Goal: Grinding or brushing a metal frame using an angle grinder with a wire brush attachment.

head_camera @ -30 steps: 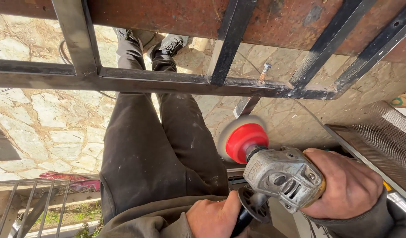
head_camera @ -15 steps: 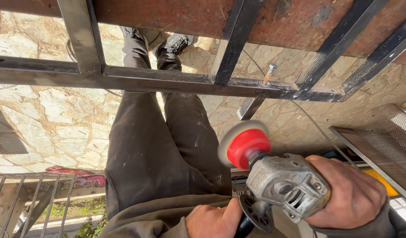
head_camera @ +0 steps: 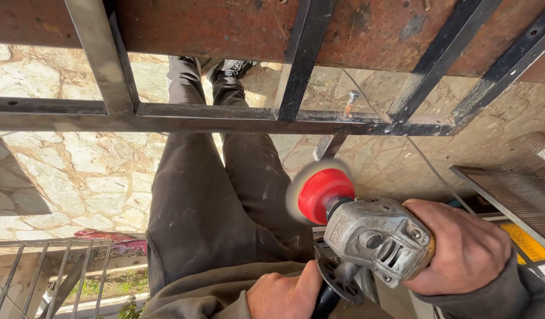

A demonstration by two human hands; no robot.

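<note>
Grinder (head_camera: 376, 239) in both hands, held low in the view, over the person's lap and below the metal frame (head_camera: 237, 117). Its grey metal head points up and to the left, and the red cup (head_camera: 324, 194) on the spindle sits at the upper-left end, with a pale blurred ring around it (bristles perhaps, too blurred to tell). The cup hangs clear of the frame, not touching any bar.

The right hand (head_camera: 461, 248) is wrapped around the body of the grinder from the right, fingers curled over the top and closed tight on it. The left hand (head_camera: 284, 292) is at the bottom edge, closed as a fist around the black side handle (head_camera: 327, 298) that sticks down from the head; only part of this hand shows.

The frame is made of dark flat bars, one long bar running across and several uprights meeting it, with a rusty sheet (head_camera: 225, 29) behind the top. A small bolt (head_camera: 349, 101) stands on the long bar near the middle-right.

Under the frame the person's legs in dark trousers (head_camera: 207, 201) stretch away to black shoes (head_camera: 234, 68) on a stone floor (head_camera: 54, 171). A wire mesh panel (head_camera: 521, 177) lies at the right, and railings (head_camera: 42, 272) show at the lower left.
</note>
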